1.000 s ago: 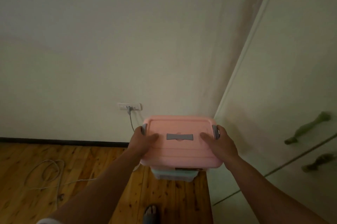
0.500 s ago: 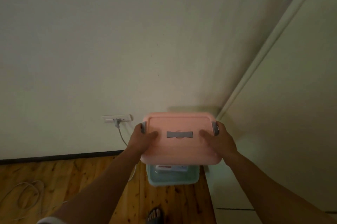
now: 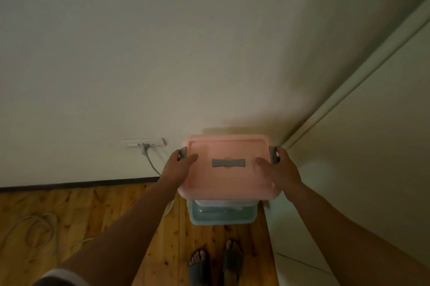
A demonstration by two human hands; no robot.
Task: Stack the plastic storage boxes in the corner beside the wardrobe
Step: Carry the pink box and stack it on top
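Two hands carry a pink box over the corner stack

Both clamp the pink storage box (image 3: 226, 167) at its short ends, left hand (image 3: 179, 165) and right hand (image 3: 278, 168) beside the grey latches, probably to keep it level. It hangs above a pale teal box (image 3: 223, 214) on the plank floor (image 3: 97, 211), by the wardrobe (image 3: 363, 169). Smooth matte lid, rounded corners, grey recessed handle.

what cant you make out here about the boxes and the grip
Head view only:
- Whether the pink box rests on the teal box or hangs above it: pink box hides the gap.
- Teal box's contents: dim, mostly covered.
- Fingers of left hand and right hand under the box: hidden.
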